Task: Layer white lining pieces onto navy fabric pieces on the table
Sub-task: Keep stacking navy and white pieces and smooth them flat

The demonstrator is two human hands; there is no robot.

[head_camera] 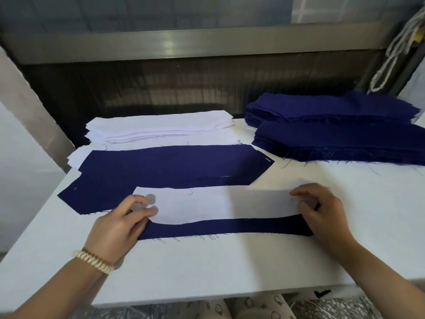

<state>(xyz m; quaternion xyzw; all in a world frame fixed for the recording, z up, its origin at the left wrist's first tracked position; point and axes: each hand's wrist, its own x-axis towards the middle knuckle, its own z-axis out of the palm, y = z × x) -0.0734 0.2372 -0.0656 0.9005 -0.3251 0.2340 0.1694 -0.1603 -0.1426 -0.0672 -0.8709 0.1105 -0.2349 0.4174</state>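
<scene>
White lining piece [218, 203], pinched at each end by left hand [122, 224] and right hand [322, 212], lay partly over the navy piece [218, 229] beneath them; beyond, an uncovered navy piece [170, 166], a white stack [156, 127] and navy stacks [340, 134] suggested most remained

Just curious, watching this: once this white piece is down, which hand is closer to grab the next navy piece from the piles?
Probably the right hand: the navy piles lie far right on the table, on its side. The left hand would have to cross the white lining piece.
</scene>
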